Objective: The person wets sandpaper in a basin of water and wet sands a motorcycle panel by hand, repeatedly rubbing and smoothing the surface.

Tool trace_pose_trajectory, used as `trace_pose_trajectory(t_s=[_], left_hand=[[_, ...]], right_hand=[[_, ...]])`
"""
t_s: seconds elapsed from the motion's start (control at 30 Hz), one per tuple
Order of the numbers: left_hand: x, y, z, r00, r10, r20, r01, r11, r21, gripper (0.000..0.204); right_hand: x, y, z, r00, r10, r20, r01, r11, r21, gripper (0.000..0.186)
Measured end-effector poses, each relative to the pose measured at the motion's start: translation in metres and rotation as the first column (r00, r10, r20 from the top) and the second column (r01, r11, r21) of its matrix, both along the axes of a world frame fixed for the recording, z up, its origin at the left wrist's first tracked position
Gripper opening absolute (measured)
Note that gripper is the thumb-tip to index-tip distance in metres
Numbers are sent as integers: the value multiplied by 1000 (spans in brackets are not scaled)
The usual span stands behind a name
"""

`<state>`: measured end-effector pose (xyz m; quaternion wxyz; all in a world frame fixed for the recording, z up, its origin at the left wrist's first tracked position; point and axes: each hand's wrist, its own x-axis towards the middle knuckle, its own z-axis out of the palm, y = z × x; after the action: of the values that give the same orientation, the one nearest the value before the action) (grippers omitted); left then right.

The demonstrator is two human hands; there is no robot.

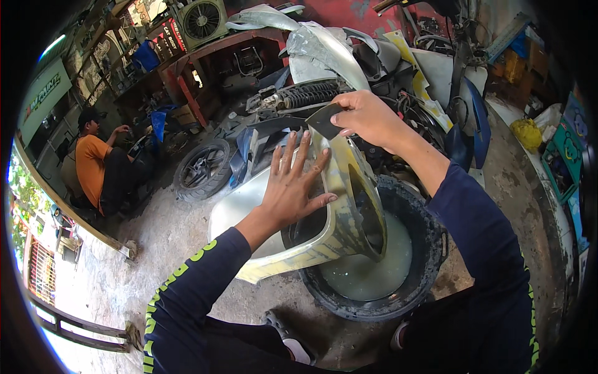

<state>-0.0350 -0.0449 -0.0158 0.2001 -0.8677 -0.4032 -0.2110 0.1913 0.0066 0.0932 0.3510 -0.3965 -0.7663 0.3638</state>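
A scooter body panel (299,255), patchy yellow, grey and white, stands tilted in front of me. Its lower right end reaches over a black round tub (430,280) of cloudy water (374,271). My left hand (289,187) lies on the panel with fingers spread, palm down and holding nothing. At the panel's upper end, my right hand (367,118) pinches a thin dark sheet (325,121) that looks like sandpaper, between thumb and fingers. The sheet's lower edge is at the panel's top; whether it presses there I cannot tell.
Beyond the panel lie a wheel (202,169), a shock absorber (311,96) and several loose fairings (321,50). A person in an orange shirt (93,165) crouches at the left. To the right are a yellow bag (527,134) and a green crate (556,167).
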Motion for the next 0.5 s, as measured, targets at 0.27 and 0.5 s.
trace_pose_trajectory(t_s=[0.27, 0.5], left_hand=[[-1, -9, -18, 975, -77, 207, 97, 991, -88, 83], [14, 11, -29, 450, 335, 828, 531, 645, -550, 66]], right_hand=[[2, -15, -31, 988, -93, 123, -1, 793, 609, 21], [6, -36, -78, 897, -254, 362, -238, 412, 880, 35]])
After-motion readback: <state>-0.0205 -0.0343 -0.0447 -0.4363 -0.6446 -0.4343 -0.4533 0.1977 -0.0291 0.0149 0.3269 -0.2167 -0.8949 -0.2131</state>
